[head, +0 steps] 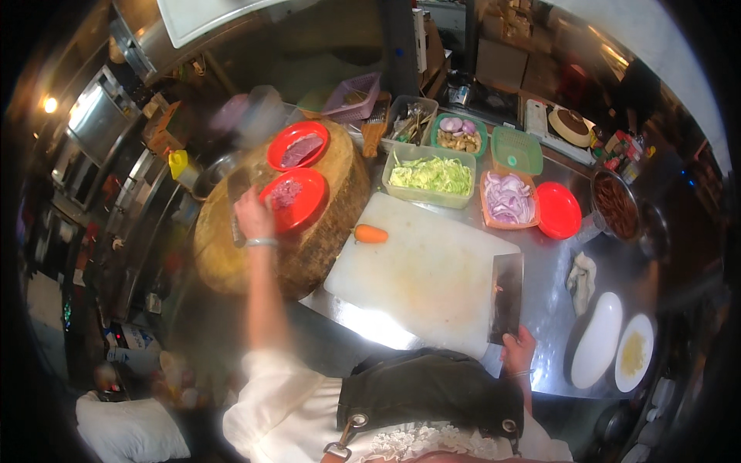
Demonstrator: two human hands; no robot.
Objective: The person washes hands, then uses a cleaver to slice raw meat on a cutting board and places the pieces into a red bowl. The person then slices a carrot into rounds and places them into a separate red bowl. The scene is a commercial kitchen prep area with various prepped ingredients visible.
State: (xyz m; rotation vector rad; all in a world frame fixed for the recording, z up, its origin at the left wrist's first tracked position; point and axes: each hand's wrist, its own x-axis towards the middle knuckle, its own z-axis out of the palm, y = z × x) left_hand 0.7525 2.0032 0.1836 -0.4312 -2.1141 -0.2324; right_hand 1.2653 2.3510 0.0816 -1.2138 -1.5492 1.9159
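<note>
My left hand (255, 215) is over a thick round wooden chopping block (295, 260). It sits between a dark blade (238, 185), partly hidden under it, and the left rim of a red plate (307, 211). Whether it grips either one is unclear. Finely chopped reddish meat (286, 193) lies on that plate. Behind, a second red plate (278, 147) holds a piece of raw meat (302, 151). My right hand (519, 350) grips a broad cleaver (506, 301), its blade over the right edge of a white cutting board (417, 278). A carrot piece (371, 234) rests at the board's far left.
Behind the board stand tubs of shredded cabbage (431, 175) and sliced red onion (509, 198). Red plates (558, 210), a metal bowl of brown strips (617, 204), a cloth (582, 282) and white dishes (598, 341) are rightward. A wooden-handled brush (374, 130) leans behind the block.
</note>
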